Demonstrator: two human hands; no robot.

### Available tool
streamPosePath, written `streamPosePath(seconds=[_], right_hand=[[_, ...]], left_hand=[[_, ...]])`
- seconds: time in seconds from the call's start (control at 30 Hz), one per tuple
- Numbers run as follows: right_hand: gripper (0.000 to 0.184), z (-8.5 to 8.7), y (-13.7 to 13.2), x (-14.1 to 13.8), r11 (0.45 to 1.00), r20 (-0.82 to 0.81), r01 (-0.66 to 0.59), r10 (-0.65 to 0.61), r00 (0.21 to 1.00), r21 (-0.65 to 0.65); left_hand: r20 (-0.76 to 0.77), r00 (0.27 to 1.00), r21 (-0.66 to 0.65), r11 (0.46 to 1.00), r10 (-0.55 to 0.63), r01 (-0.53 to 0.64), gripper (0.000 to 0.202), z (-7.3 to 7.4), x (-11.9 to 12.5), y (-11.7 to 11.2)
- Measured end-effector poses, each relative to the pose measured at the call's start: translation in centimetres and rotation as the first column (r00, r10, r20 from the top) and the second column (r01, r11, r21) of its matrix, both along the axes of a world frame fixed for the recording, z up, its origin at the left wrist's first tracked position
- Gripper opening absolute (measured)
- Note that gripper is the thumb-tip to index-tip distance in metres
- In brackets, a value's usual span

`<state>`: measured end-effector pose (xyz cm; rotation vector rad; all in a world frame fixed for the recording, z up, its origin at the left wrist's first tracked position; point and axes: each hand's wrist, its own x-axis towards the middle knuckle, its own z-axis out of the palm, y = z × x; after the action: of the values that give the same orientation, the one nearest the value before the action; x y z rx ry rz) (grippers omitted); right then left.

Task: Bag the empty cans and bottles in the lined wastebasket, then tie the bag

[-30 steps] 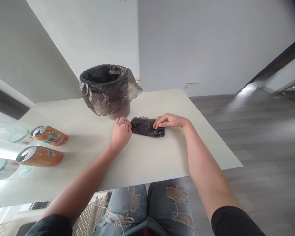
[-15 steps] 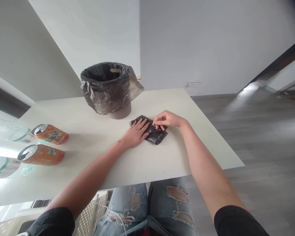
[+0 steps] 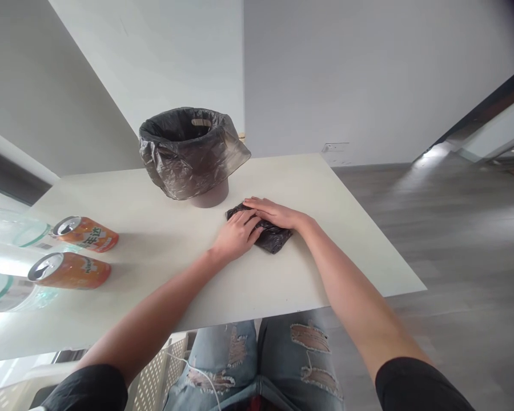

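A person, seen from their own head camera, sits or stands at a white table (image 3: 163, 302) with both bare hands on a small folded black plastic bag (image 3: 274, 240). The bag lies flat around the middle of the table, well in from the right edge and between the far and near edges, one corner pointing toward the person. The left hand (image 3: 236, 235) rests palm down on the bag's left part, fingers stretched out and fairly close together. The right hand (image 3: 274, 212) lies flat across its far part, fingers extended and pointing left. The hands meet at the left fingertips — which one is uppermost is hard to tell.

Just beyond the bag, toward the far edge and left of it, stands a brownish bin (image 3: 212, 197), lined with a dark, shiny bin liner (image 3: 184, 168) that hangs loosely over the rim. Near the left edge, two orange drink cans (image 3: 75, 270) stand side by side, next to clear containers (image 3: 12, 294) washed out by bright light. Below the near edge are the person's ripped blue jeans (image 3: 278, 354) and a cream basket (image 3: 152, 374) with holes.
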<state>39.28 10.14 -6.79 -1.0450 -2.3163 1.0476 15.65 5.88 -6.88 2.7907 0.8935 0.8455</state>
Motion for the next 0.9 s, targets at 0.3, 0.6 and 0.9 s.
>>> streamPosePath(seconds=[0.3,0.6,0.9], right_hand=[[0.057,0.2,0.5,-0.7,0.98,-0.084,0.029,-0.012,0.996,0.199],[0.052,0.6,0.1,-2.0,0.982,0.176,-0.16,0.14,0.974,0.105],[0.053,-0.2,0.6,-2.3,0.981,0.225,-0.132,0.098,0.969,0.145]], left_hand=[[-0.072,0.964,-0.095,0.964,-0.256,0.249,0.043,0.4,0.6,-1.9],[-0.29,0.87,-0.313,0.898,-0.399,0.308,0.087,-0.5,0.4,-1.9],[-0.294,0.865,-0.323,0.894,-0.406,0.31,0.083,0.1,0.4,-2.2]])
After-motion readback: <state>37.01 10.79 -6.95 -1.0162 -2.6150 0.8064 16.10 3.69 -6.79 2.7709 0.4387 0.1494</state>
